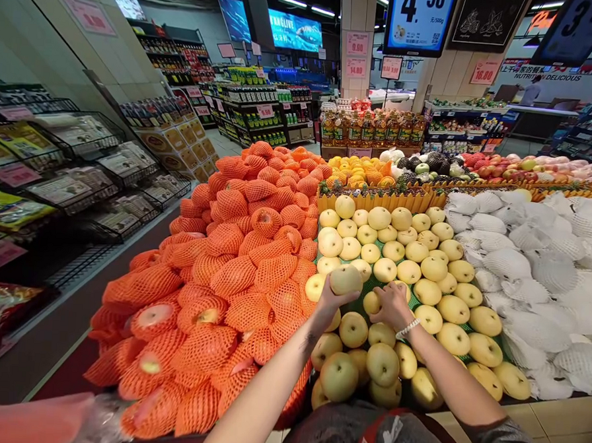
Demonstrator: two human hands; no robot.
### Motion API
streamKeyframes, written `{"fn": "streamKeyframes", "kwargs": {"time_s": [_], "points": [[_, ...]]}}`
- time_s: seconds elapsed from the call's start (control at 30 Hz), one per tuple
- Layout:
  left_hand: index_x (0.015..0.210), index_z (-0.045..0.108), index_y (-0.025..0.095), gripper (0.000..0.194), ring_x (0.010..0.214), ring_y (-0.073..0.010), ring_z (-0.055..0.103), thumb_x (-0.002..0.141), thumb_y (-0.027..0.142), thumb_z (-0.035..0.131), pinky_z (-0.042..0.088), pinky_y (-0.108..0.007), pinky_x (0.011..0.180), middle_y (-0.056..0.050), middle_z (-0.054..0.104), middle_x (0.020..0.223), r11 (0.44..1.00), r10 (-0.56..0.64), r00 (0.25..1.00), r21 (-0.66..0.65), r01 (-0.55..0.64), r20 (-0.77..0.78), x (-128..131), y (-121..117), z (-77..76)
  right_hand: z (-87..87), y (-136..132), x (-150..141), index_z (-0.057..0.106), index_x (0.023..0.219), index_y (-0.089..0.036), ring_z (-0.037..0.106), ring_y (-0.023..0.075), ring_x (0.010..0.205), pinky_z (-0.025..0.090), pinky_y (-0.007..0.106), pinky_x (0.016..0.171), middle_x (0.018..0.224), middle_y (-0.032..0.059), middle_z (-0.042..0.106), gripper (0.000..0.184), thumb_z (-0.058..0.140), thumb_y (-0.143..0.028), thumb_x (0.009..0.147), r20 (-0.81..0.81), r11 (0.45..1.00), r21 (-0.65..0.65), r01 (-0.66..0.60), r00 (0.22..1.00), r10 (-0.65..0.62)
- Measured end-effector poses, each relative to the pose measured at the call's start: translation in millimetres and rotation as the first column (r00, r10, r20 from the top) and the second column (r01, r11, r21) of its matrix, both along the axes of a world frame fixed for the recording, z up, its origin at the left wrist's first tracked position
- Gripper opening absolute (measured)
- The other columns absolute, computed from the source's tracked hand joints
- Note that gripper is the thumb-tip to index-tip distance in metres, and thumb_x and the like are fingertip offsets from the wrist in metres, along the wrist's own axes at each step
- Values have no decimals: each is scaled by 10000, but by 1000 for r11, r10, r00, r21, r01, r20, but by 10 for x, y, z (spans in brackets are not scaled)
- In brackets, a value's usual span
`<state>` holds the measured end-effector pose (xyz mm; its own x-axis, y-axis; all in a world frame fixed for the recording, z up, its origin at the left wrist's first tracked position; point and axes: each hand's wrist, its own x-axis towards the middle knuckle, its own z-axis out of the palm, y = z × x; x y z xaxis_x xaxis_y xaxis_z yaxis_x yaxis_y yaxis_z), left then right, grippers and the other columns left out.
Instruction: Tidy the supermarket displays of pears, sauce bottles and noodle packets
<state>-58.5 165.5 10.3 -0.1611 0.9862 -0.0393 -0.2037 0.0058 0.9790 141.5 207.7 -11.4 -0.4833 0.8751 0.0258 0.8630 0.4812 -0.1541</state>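
Observation:
My left hand (332,299) is closed round a large pale yellow-green pear (346,279), holding it above the display. To its right, my right hand (392,304), with a white beaded bracelet (408,328) at the wrist, has its fingers curled on a smaller yellow pear (371,303). Part of that pear is hidden by the fingers. Rows of loose yellow pears (385,270) lie on a green liner (360,305) around both hands. Nearer my body, bigger pears (339,376) are piled on one another.
Fruit in orange foam nets (233,276) is heaped on the left. White-wrapped fruit (546,274) lies on the right. A low yellow fence (376,200) borders the pears at the back, with oranges (355,168) beyond. Wire shelves (70,170) stand far left.

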Motion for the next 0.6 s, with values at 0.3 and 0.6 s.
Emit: {"fn": "streamKeyframes", "kwargs": {"time_s": [0.3, 0.6], "points": [[1299, 464, 226, 830, 1225, -327, 541, 576, 240, 871, 441, -502, 1057, -102, 579, 1285, 941, -70, 617, 153, 302, -784, 122, 206, -199, 75, 105, 204, 714, 900, -208, 540, 350, 1123, 267, 568, 1111, 1047, 105, 696, 464, 819, -565, 624, -8, 993, -30, -110, 994, 110], [1496, 356, 266, 945, 1190, -330, 552, 683, 280, 837, 512, -440, 935, -131, 507, 1375, 925, -65, 217, 23, 378, -974, 100, 256, -103, -339, -71, 203, 656, 1036, -193, 435, 403, 1354, 222, 630, 1154, 1372, 170, 590, 601, 800, -600, 619, -250, 992, 86, 91, 966, -67]]}}
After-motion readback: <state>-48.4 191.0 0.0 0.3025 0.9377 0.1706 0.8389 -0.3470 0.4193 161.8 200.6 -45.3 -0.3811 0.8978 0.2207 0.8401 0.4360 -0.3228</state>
